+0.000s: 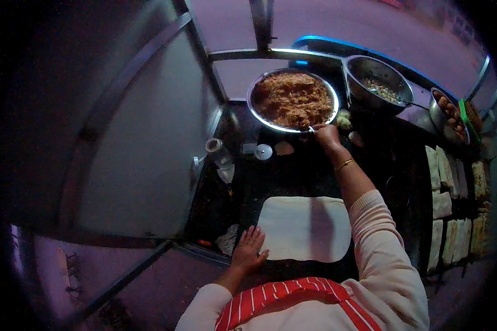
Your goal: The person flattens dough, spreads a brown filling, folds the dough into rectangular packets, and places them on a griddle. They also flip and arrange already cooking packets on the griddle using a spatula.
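Observation:
A pale sheet of rolled-out dough [294, 229] lies flat on the dark work surface, with a shadow across its right half. My left hand [249, 248] rests palm down at the dough's left edge, fingers spread and holding nothing. Beyond the sheet stands a wide metal bowl [252, 111] heaped with a brown, crumbly filling [293, 99]. At the bowl's near rim, my right hand [327, 135] is closed on a small pale object [312, 129]. Most of that object is hidden, so its kind is unclear.
Back right are a deep metal pot [358, 78] with chopped food and a bowl of round brown items [451, 113]. Folded dough pieces [437, 240] line the right side. A clear bottle [220, 153] and a white round object [264, 152] lie left. A panel [145, 145] borders the left.

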{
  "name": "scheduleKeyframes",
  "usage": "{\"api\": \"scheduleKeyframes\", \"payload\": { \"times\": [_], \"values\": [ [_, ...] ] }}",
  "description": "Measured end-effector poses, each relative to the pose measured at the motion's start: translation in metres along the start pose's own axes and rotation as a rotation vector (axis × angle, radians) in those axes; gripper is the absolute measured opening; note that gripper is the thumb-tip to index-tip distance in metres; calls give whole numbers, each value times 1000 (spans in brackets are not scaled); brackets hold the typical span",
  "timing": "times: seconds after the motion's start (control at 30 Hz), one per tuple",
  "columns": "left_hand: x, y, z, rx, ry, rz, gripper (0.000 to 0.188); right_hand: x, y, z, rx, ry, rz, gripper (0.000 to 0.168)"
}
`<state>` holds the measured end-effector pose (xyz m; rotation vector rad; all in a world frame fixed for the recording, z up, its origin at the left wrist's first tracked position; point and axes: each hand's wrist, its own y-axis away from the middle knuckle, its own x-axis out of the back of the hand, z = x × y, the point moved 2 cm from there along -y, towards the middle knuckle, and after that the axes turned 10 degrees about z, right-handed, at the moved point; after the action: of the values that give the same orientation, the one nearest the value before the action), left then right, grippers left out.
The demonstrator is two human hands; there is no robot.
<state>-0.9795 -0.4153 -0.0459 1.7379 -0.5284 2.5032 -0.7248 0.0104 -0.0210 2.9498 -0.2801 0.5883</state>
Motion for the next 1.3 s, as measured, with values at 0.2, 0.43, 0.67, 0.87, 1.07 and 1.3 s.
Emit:
{"api": "scheduleKeyframes", "payload": {
  "times": [0.2,0.43,0.67,0.87,1.07,1.3],
  "values": [
    [4,-3,5,-52,-18,26,57,26,32,-17,-159,-220,-61,29],
    [-5,5,-1,-73,-6,92,55,88,174,-53,-143,-398,-94,25],
    [-4,7,1,-63,5,73,60,114,346,29,722,790,121,25],
    [-8,-8,16,-66,-64,36,60,128,389,28,522,489,405,22],
    [-30,-37,58,-430,65,-56,64,122,431,32,184,479,272,21],
    [-53,-71,77,-570,-10,-205,61,156,446,72,-42,536,392,21]
  ]
}}
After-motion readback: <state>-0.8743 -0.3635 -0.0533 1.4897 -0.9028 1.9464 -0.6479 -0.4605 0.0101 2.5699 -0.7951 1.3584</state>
